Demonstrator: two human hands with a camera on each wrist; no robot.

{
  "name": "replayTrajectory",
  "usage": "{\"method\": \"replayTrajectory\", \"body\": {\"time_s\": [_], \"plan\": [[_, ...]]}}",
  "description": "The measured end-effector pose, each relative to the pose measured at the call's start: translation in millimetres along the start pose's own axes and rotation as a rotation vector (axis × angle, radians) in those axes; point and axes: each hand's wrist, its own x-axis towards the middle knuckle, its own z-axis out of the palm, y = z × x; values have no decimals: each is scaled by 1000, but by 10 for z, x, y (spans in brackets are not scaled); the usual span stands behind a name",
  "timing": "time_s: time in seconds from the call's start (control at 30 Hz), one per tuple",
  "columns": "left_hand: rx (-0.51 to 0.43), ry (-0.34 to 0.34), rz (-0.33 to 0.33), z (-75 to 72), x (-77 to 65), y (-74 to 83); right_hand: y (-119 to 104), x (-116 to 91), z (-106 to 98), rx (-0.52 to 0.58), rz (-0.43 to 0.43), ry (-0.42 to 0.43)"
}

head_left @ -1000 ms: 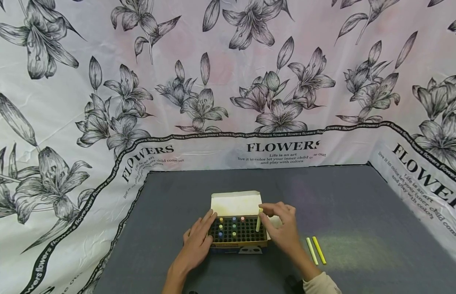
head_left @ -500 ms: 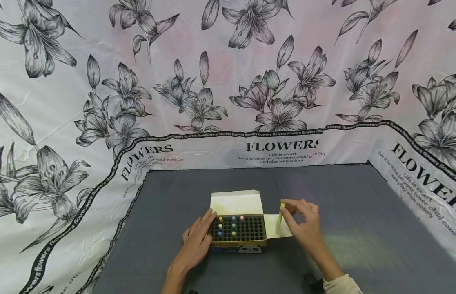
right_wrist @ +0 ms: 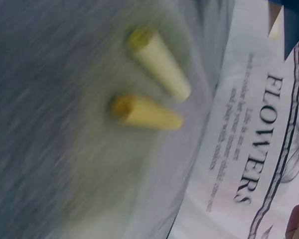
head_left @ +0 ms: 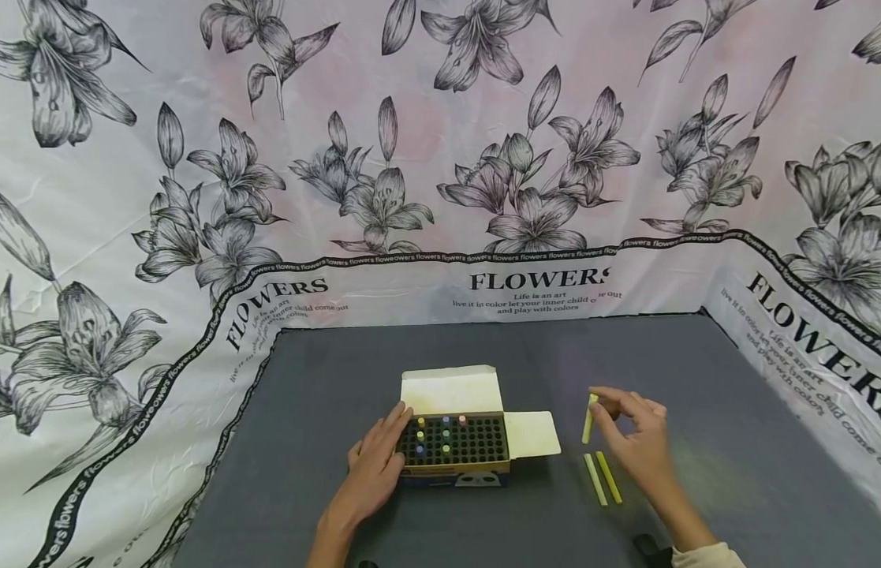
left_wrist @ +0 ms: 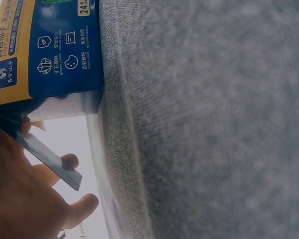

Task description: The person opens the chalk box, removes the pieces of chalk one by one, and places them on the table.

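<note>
- Right of the chalk box [head_left: 454, 480], your right hand [head_left: 637, 438] pinches the upright chalk stick [head_left: 588, 424] by its top.
- Just your side of it on the counter [head_left: 341, 363], the pale chalk [head_left: 595, 480] and brighter yellow chalk [head_left: 609, 478] lie side by side, long axes pointing roughly towards you; your right hand is nearer.
- Your left hand [head_left: 372, 465], fingers straight, rests against the box's left end.

Flower-printed cloth [head_left: 412, 237] behind grey tabletop [head_left: 326, 379]

A pale yellow chalk stick [head_left: 589, 420] tilts near the open box [head_left: 454, 468].
</note>
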Motion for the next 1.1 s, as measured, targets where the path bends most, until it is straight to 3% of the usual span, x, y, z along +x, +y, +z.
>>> {"method": "replayTrajectory", "body": {"time_s": [0.23,0.33,0.57,0.83,1.1], "plan": [[3,-5,-6,-4,3,-1,143,-144,-186,-98,22,-17],[3,-3,-3,-4,9,4,167,-210,-240,-133,78,-52],[-6,3,5,1,12,6,234,-319,-339,-239,207,-204],[22,13,-3,14,20,5,272,-336,-397,-338,436,-500],[25,3,-13,4,18,17,289,-336,-376,-425,528,-655]]}}
